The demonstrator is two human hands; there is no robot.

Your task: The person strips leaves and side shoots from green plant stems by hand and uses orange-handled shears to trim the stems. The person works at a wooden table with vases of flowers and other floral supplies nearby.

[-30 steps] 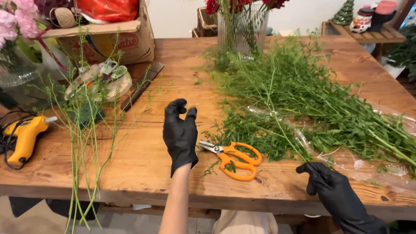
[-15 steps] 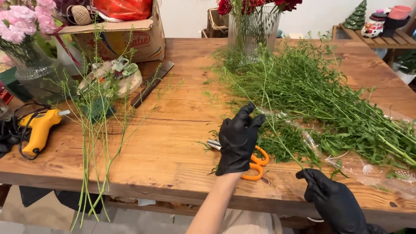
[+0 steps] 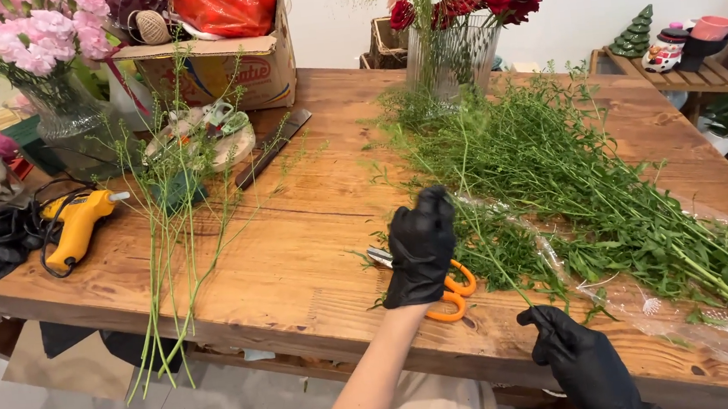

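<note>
Wooden surface crowded with florist clutter.
Far left: glass vase of pink flowers, cardboard box beside it. Near left: yellow glue gun, black cloth touching its cord. Far middle: ribbed vase of red roses. Far right: side shelf with ceramic tree.

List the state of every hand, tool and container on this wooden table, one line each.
Left black-gloved hand: raised over the scissors, holding nothing visible.
Right black-gloved hand: pinching a thin green stem.
Orange-handled scissors: lying flat, partly hidden.
Yellow glue gun: lying down.
Ribbed glass vase: upright, holding red roses.
Cardboard box: open.
</note>
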